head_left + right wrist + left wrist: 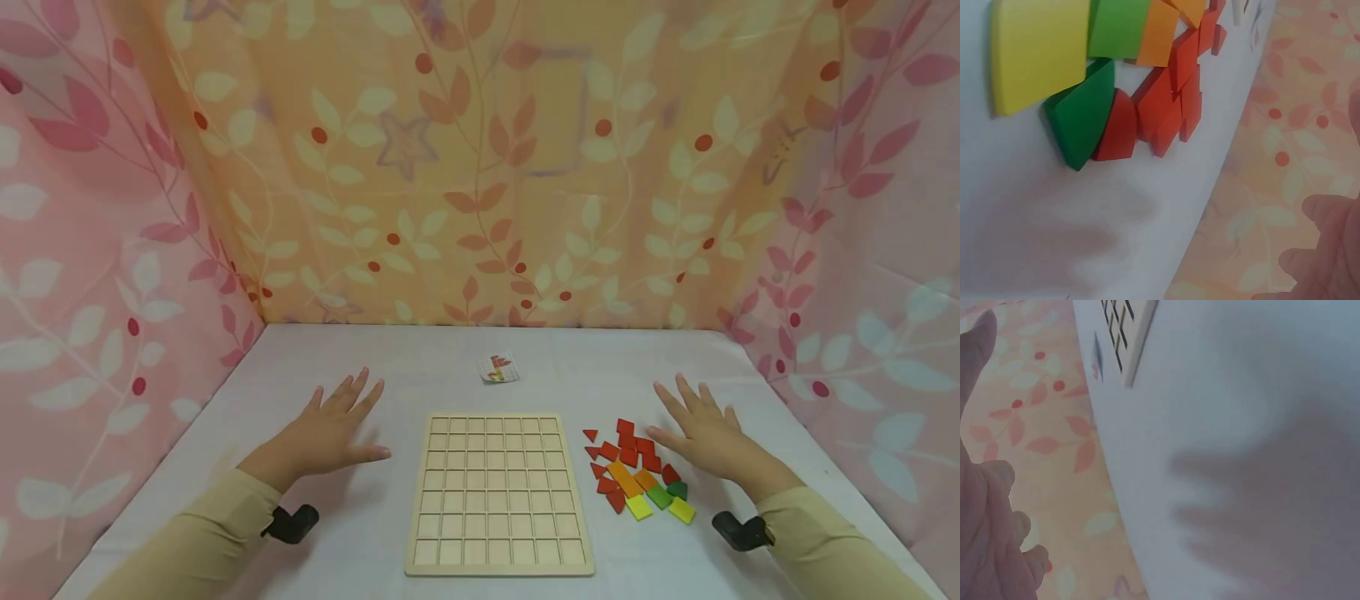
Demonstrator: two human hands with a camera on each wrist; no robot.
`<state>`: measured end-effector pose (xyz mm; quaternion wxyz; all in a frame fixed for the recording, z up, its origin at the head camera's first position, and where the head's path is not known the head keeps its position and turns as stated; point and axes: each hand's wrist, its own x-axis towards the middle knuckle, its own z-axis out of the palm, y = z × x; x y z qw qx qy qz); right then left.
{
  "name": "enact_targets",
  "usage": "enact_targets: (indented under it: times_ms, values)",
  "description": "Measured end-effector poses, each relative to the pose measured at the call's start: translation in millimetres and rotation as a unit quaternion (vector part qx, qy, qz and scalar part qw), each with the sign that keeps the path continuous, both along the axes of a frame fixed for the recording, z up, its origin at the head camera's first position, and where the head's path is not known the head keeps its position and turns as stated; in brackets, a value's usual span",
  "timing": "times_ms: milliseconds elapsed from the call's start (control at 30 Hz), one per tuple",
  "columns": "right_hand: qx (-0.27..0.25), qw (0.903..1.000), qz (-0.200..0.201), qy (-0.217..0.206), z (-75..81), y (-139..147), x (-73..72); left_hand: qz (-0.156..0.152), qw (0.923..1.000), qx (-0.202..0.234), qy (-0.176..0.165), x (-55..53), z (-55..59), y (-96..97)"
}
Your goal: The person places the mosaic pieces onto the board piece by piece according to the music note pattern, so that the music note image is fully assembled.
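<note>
My left hand (322, 435), fingers spread, is held over the white table to the left of a wooden grid board (495, 492). Nothing is in it; its shadow falls on the cloth in the left wrist view. On the other side, my right hand (705, 433) is likewise spread and holds nothing. It is nearest to a loose group of flat coloured pieces: red pieces (644, 446), orange pieces (624, 478), yellow pieces (682, 510), a light green piece (659, 497) and a dark green piece (1082, 115). The board's square recesses hold no pieces.
Behind the board lies a small printed card (498, 367) with a coloured block picture. Leaf-patterned curtains (480, 208) close off the back and both sides of the white table (360, 358). A black wrist strap mount (292, 523) sits by each sleeve.
</note>
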<state>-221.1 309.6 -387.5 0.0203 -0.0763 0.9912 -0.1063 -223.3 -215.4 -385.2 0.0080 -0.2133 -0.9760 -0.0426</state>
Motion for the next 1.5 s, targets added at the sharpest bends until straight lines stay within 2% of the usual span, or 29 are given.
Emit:
enact_targets:
  times_ms: [200,467,600,733,833,933,1067,1200,1367,1500]
  values:
    - [0.005,0.9999,0.013,0.009,-4.5,-2.6,-8.6,-0.039,0.9992,0.013,0.001,3.0,-6.9,14.6]
    - [-0.003,0.9994,0.033,0.008,-6.5,-17.5,-15.7,-0.105,0.9944,0.015,-0.003,16.2,-22.8,31.3]
    - [-0.001,0.9993,0.038,0.002,-8.7,-26.7,-16.1,-0.131,0.9910,0.017,-0.022,22.1,-31.7,36.9]
    - [0.005,0.9987,0.050,0.005,-14.1,-32.4,-16.9,-0.140,0.9880,0.019,-0.062,26.2,-38.6,39.8]
    - [0.005,0.9982,0.058,-0.010,-20.2,-34.0,-19.3,-0.139,0.9862,0.020,-0.088,28.7,-43.6,41.0]
    - [0.001,0.9973,0.067,-0.030,-25.2,-34.9,-21.4,-0.137,0.9852,0.019,-0.100,30.4,-49.6,42.1]
    - [0.004,0.9959,0.085,-0.032,-28.2,-37.3,-22.8,-0.139,0.9850,0.010,-0.102,31.6,-55.0,43.3]
    - [0.006,0.9949,0.099,-0.018,-28.7,-40.1,-24.1,-0.146,0.9841,0.004,-0.102,32.6,-55.5,43.7]
    - [0.019,0.9930,0.116,-0.002,-27.2,-44.1,-26.3,-0.162,0.9817,0.020,-0.099,32.9,-54.0,43.3]
    - [0.026,0.9933,0.112,-0.013,-28.5,-48.2,-28.2,-0.177,0.9798,0.027,-0.088,30.9,-54.1,43.6]
